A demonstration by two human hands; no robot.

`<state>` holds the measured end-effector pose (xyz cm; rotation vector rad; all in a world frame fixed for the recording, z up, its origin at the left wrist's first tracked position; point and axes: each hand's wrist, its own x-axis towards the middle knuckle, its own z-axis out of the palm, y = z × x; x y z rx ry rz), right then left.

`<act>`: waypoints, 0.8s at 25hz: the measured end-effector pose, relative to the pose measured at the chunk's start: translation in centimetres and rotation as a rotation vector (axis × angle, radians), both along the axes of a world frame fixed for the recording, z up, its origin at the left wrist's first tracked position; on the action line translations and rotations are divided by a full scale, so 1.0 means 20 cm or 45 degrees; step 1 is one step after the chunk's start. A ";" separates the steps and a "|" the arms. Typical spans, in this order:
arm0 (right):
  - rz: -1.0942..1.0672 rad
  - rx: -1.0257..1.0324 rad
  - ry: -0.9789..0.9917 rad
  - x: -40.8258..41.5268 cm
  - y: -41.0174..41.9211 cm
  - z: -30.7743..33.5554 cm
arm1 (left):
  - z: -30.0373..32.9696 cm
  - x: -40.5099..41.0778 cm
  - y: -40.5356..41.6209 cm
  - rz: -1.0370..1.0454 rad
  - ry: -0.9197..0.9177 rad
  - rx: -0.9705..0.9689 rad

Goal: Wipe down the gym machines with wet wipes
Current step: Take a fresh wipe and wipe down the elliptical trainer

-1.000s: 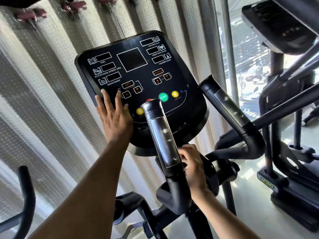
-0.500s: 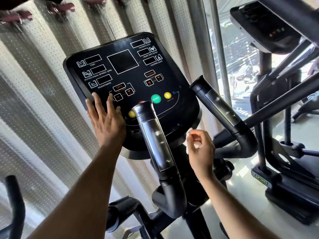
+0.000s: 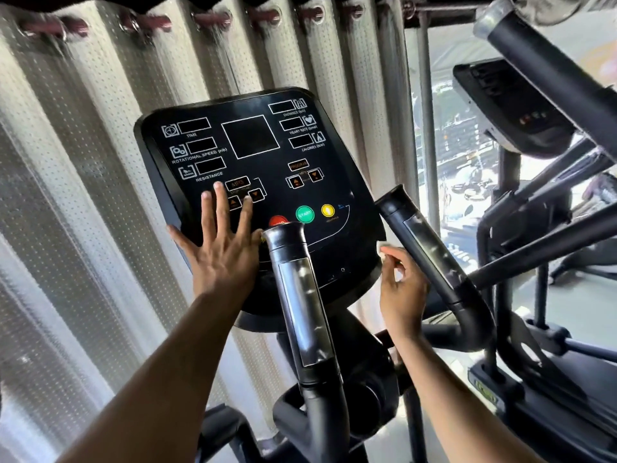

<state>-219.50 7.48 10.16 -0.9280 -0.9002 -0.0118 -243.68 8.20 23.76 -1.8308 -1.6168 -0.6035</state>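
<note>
Since the earlier frame the view has tilted upward, bringing the curtain rod [image 3: 233,18] into sight, and the right hand [image 3: 402,289] has risen to the console's lower right edge. The left hand [image 3: 220,245] lies flat, fingers spread straight, on the lower left of the black console [image 3: 253,142], its fingertips among the arrow buttons. The right hand's fingers are curled, pinching a small white scrap, seemingly a wet wipe [image 3: 380,247], largely hidden and blurred. The near handlebar [image 3: 300,305] covers part of the red button [image 3: 278,221]; the green start button [image 3: 304,214] shows whole. A second machine [image 3: 507,108] at right is cut off. No containers appear.
</note>
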 end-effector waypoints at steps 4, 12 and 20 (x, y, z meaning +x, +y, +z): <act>0.067 -0.016 -0.099 -0.08 -0.06 -0.09 | 0.00 0.00 0.00 0.023 0.029 -0.004; -0.003 -0.426 -0.441 0.01 0.13 0.20 | -0.04 -0.02 0.06 -0.038 -0.014 0.070; 0.033 -0.420 -0.942 -0.16 -0.21 -0.10 | -0.06 -0.04 0.10 -0.050 0.014 0.120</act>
